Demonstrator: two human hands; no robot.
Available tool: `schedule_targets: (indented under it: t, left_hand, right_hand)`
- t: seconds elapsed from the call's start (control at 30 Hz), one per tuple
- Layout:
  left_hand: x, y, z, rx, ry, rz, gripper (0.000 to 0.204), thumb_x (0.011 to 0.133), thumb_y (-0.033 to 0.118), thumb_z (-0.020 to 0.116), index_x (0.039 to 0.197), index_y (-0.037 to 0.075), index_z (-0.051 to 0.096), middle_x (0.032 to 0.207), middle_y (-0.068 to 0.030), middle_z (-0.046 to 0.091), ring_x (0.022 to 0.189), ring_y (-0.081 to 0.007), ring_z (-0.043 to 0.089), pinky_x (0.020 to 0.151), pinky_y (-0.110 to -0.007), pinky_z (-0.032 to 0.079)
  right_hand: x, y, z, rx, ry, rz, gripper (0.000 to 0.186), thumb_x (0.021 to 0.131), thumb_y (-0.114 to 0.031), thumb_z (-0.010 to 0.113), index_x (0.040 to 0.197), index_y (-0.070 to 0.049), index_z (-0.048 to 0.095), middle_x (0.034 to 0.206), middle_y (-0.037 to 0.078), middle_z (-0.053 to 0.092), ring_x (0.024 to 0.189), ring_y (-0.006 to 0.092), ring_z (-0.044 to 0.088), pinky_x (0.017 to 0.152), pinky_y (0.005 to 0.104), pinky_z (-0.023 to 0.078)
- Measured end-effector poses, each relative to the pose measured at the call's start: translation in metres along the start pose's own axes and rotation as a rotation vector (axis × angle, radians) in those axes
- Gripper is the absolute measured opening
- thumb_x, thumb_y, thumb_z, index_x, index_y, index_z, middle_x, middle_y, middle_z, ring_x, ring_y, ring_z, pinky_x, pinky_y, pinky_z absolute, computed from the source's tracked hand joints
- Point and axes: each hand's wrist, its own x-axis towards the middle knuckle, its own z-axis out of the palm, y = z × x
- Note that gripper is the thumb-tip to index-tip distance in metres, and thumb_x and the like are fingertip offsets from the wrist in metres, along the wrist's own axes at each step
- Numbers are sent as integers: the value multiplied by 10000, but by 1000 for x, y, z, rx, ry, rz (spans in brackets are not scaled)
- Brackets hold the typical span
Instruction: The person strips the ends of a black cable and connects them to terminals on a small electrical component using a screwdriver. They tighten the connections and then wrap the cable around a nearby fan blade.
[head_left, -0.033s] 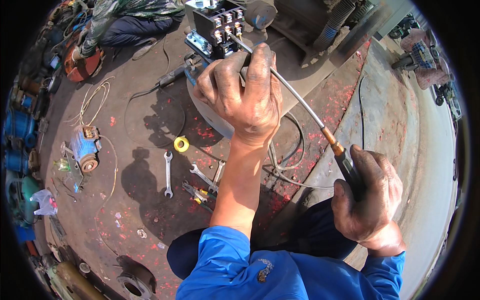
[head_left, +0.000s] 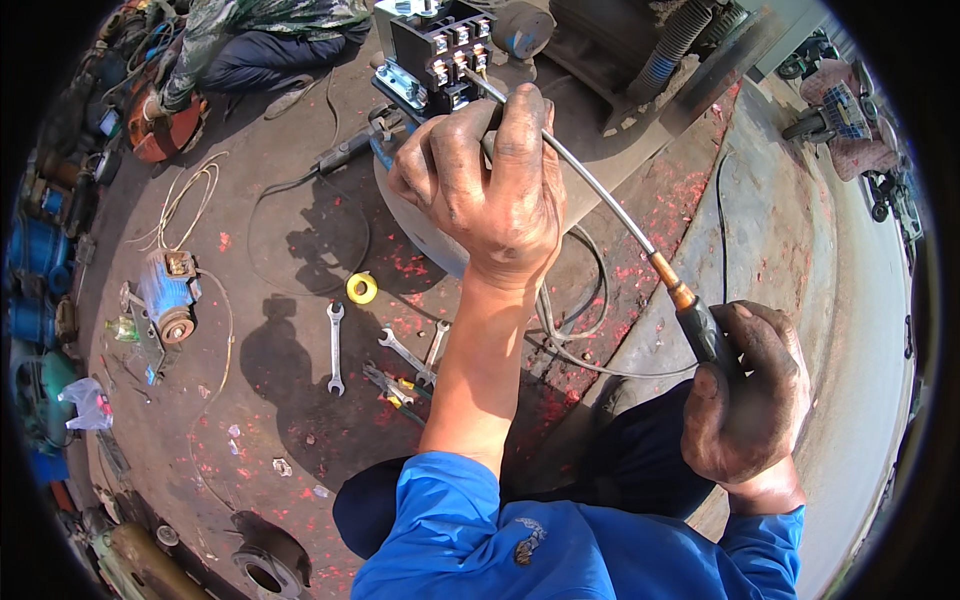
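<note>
The screwdriver [head_left: 601, 194] is partly covered by the left hand [head_left: 495, 185]; its handle's end is hidden in the right hand [head_left: 755, 390]. The black contactor [head_left: 440, 50] and 1 co-worker [head_left: 270, 58] are cut off above. The tip's seating cannot be made out.

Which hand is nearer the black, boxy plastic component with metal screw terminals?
Left. The left hand is just below the component in the picture, at the screwdriver's long silver metal shaft; the right hand is farther off, lower right, at the black rounded handle.

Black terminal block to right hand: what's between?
Head view: the screwdriver shaft, and the left hand partway along it, nearer the black terminal block.
</note>
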Motion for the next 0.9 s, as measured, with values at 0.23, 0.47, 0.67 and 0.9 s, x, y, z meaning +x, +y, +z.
schedule_targets:
  t: [0.23,0.47,0.67,0.9]
  left_hand:
    - [2,2,5,-55,-13,-76,283,764,98,835,1025,130,731,954,-10,600,900,-215,539,855,-368,402]
    - [-9,-6,3,-93,138,-141,484,759,101,812,1186,22,599,1103,-124,546,1001,-290,532,877,-418,428]
    - [-7,-14,-5,-91,-68,-167,288,827,104,781,1081,10,683,1075,-104,540,1017,-256,530,879,-385,449]
    - [-13,-27,-6,-290,-57,-263,185,900,103,757,1025,-27,718,1088,-86,530,959,-192,593,789,-300,525]
  right_hand:
    - [-27,-7,19,633,186,595,543,1020,-421,506,1242,74,511,1034,208,602,770,173,595,696,296,497]
    - [-25,1,5,114,196,-53,610,746,-137,829,1262,-197,508,1019,77,544,778,247,588,627,356,471]
    - [-21,4,-13,93,31,-7,518,909,-430,681,1266,-91,521,882,116,564,695,259,560,587,400,457]
    - [-17,8,1,30,162,-171,642,734,-150,824,1299,-162,520,979,110,549,709,259,572,557,366,477]
